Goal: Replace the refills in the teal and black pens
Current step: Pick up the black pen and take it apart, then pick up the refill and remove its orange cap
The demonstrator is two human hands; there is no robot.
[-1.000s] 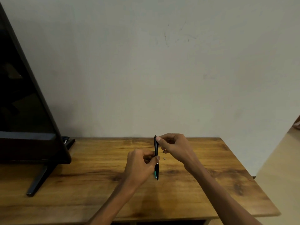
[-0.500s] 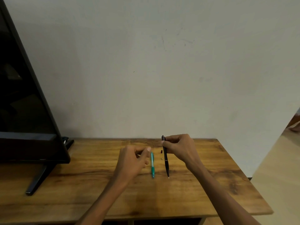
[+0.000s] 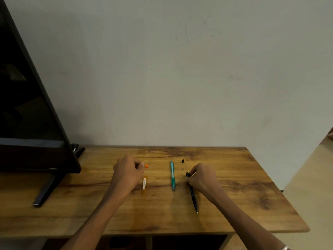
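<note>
Teal pen (image 3: 172, 175): teal barrel, darker green-teal grip section toward the tip. Black pen (image 3: 192, 193): black all along, with a thin pale ring partway down the barrel. Small tube (image 3: 144, 184): translucent orange, white label band with print too small to read. Orange cap (image 3: 146, 166): bright orange, solid. Small black piece (image 3: 183, 161): black, plain. Tiny grey bit (image 3: 183, 169): dull grey. Wooden table (image 3: 234, 177): warm honey-brown, dark streaked grain and knot blotches. Television (image 3: 27, 105): black screen and frame, black stand. Wall (image 3: 180, 78): pale grey-white, faint scuffs. Bracelet (image 3: 284, 247): silver. Floor at right (image 3: 315, 186): light tan.
</note>
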